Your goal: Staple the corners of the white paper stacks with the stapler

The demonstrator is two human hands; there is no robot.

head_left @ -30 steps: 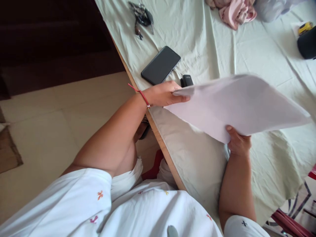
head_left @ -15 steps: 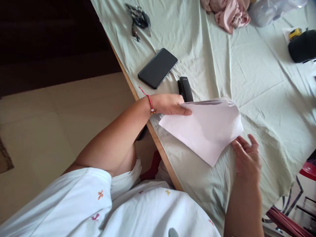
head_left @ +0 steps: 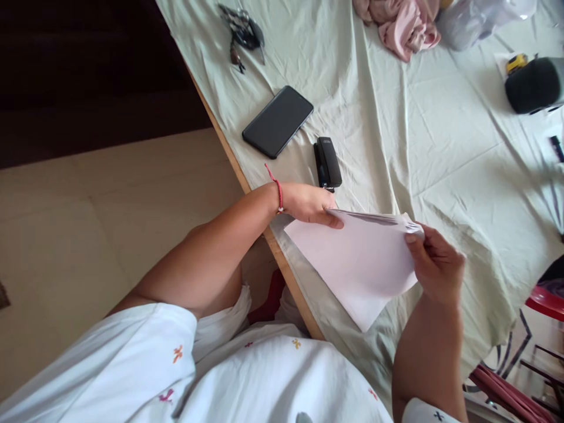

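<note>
Near the wooden edge of the surface (head_left: 449, 135), the left hand (head_left: 308, 202) and right hand (head_left: 440, 261) each pinch the papers (head_left: 355, 258), whose sheets could slide out of line should either grip loosen.

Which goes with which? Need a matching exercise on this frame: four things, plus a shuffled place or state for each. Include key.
1. white sheets
2. phone
3. stapler
4. pink cloth

A. crumpled, beside the plastic bag
B. held in the left hand and right hand
C. dark, its near end next to the left hand
D. lying flat between the keys and the stapler

Pairs: 1-B, 2-D, 3-C, 4-A
</note>
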